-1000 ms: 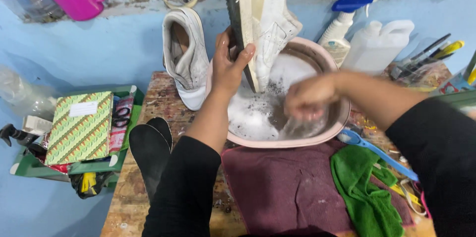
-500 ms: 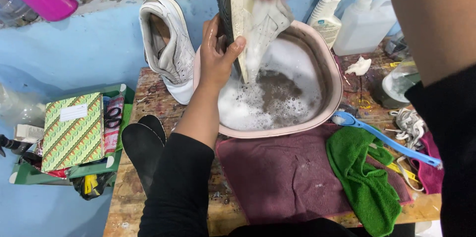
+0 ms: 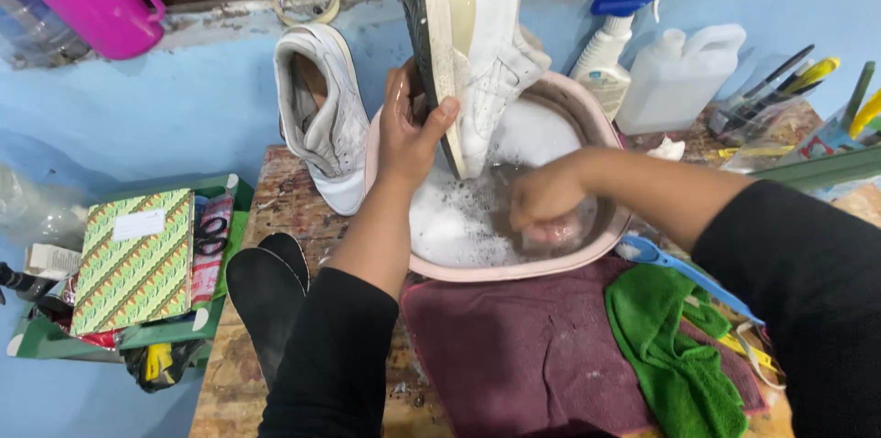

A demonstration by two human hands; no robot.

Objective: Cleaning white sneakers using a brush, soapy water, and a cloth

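The right hand [image 3: 543, 204] blurs in foam, its fingers hidden; the shoe's [image 3: 482, 44] top is cropped.

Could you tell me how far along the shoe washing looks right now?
Done: insoles are out. In hand: left hand holds one white shoe over the basin; right hand dips in suds. Left: second shoe lies beside it, untouched.

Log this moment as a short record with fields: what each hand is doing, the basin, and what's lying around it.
left hand: grips a white sneaker by its sole, upright, toe over the basin
right hand: fist dipped in the soapy water, contents hidden
basin: pink, holds foam and dirty water
second sneaker: lying left of the basin
insoles: two black, at the bench's left edge
cloths: maroon towel, green cloth
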